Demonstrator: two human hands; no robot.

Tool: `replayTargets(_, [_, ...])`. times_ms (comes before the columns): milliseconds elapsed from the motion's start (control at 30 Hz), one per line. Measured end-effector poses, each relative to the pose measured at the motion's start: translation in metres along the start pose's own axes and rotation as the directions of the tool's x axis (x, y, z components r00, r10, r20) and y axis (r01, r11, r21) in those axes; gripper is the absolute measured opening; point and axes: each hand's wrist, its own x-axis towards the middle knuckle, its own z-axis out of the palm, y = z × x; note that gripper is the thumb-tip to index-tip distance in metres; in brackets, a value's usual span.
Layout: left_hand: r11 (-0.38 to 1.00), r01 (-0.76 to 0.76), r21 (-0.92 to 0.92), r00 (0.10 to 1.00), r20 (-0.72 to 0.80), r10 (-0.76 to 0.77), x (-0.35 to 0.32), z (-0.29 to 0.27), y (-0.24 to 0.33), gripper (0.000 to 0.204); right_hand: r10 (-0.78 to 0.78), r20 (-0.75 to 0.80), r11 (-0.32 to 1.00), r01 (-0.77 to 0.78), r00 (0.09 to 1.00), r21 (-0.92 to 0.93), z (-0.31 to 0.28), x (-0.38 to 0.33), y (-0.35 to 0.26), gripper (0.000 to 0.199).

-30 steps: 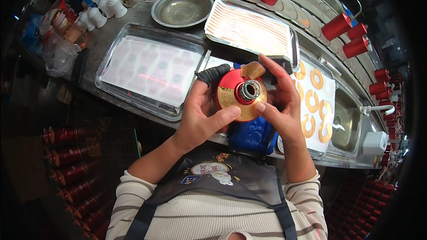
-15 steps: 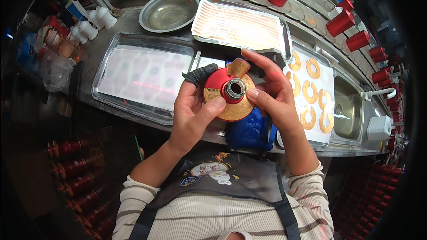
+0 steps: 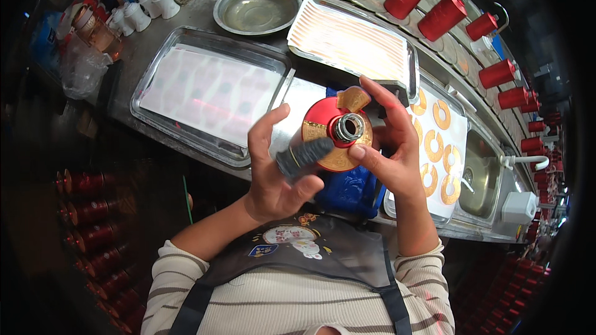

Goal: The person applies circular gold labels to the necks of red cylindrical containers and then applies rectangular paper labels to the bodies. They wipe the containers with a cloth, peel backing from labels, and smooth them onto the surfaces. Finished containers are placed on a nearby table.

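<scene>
My right hand grips a red bottle by its side, the thumb lying on its shoulder. The glass mouth faces up, uncapped. A curved gold paper label lies round the bottle's shoulder, and one end of it stands up loose at the far side. My left hand is open, thumb and fingers spread. One of its fingers wears a dark grey fabric finger cover, blurred by motion, whose tip is over the label near the neck; whether it touches cannot be told.
A tray with a white sheet lies left, a striped-paper tray and metal bowl behind. Gold ring labels lie on a sheet at right, by a sink. Red bottles stand on the far conveyor. Blue cloth sits below.
My left hand has let go of the bottle and spread open, its covered finger swinging over the label. The view has shifted, and the bottle appears slightly further right.
</scene>
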Motion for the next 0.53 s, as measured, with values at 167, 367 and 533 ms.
replayTargets(167, [0.999,0.037,0.039,0.999,0.035,-0.038,0.019,-0.012,-0.008,0.053,0.002,0.011,1.0,-0.002,1.0,-0.021,0.003,0.001,-0.001,0.085])
replayTargets(367, [0.934,-0.129,0.332,0.992,0.035,0.125,0.016,-0.017,0.002,0.05,-0.052,0.014,0.999,0.052,0.999,-0.004,0.002,0.0,0.004,0.082])
replayTargets(533, [0.894,-0.172,0.413,0.985,0.056,0.164,0.007,-0.016,0.013,0.047,-0.079,0.042,0.995,0.076,0.996,0.068,0.002,0.002,0.011,0.082])
